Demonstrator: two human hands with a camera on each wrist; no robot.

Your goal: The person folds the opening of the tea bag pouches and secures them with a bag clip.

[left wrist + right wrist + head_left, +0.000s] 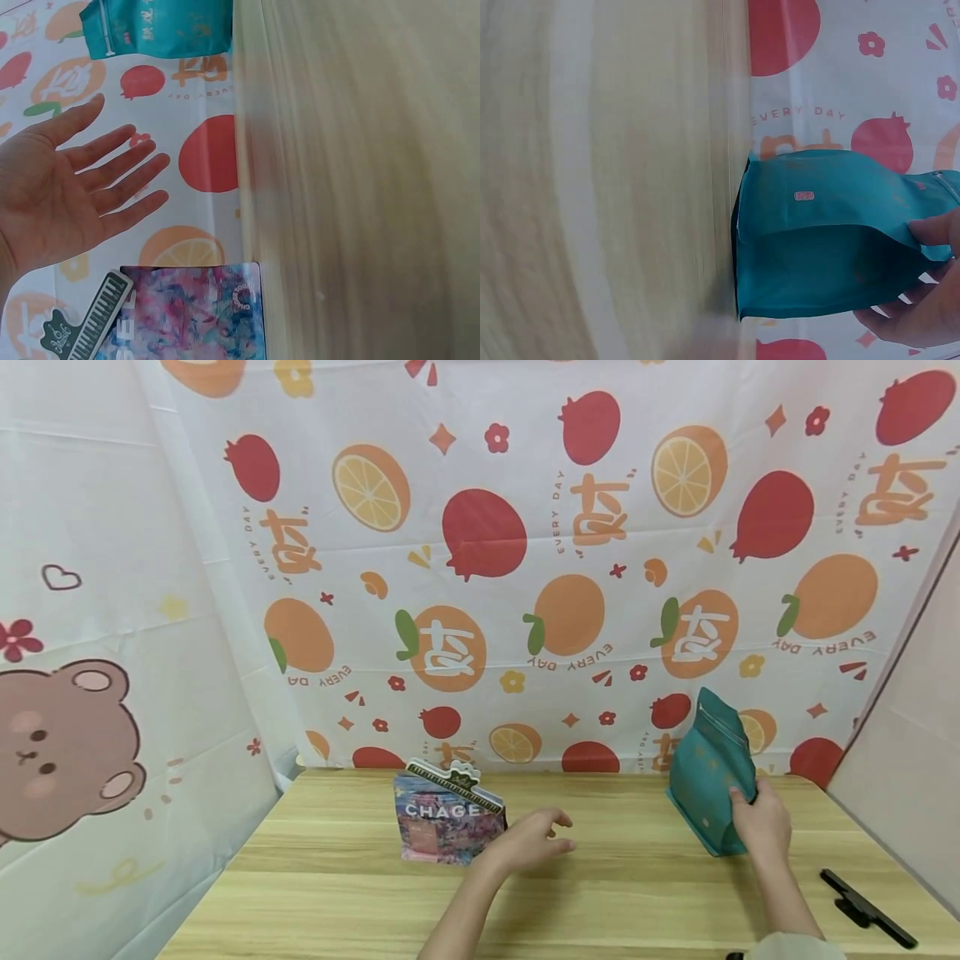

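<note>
The teal pouch is held upright on the wooden table by the right hand, right of centre near the back edge – fingers and thumb are curled round its lower right side. In the right wrist view the pouch is seen standing with its base on the table, fingertips pressed on its front face. The top of the pouch appears sealed; nothing is seen poured or taken out.

The left hand is empty, fingers spread and relaxed, held just above the table and just right of the floral bag. No contact with that bag can be made out. In the left wrist view the palm is shown wide open with all fingers straight, the floral bag below it and the teal pouch further off.

Judged from the layout, the work is at an early stage – both packages stand on the table, one gripped, one not gripped by either hand. Whether the floral bag is in its final spot cannot be told. Nothing looks opened.

A black clip-like tool lies untouched at the right front of the table. A fruit-print cloth hangs behind.
</note>
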